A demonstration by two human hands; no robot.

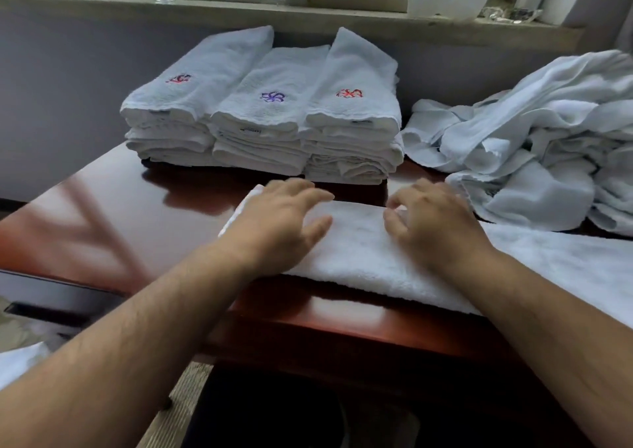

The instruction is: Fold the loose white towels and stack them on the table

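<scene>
Fingers straight, my left grip (284, 221) presses flat on the plush white towel (359, 252) lying on the glossy reddish table (137, 208). My right grip (435, 225) curls there; I cannot tell its hold. Beyond: flower-embroidered folded stacks (263, 118), rumpled pile (531, 146).

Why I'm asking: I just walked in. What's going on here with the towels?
A person is folding a white towel on the table. The left hand presses flat on it; the right hand pinches its far edge. Three folded stacks stand behind, and a loose pile waits at right.
</scene>
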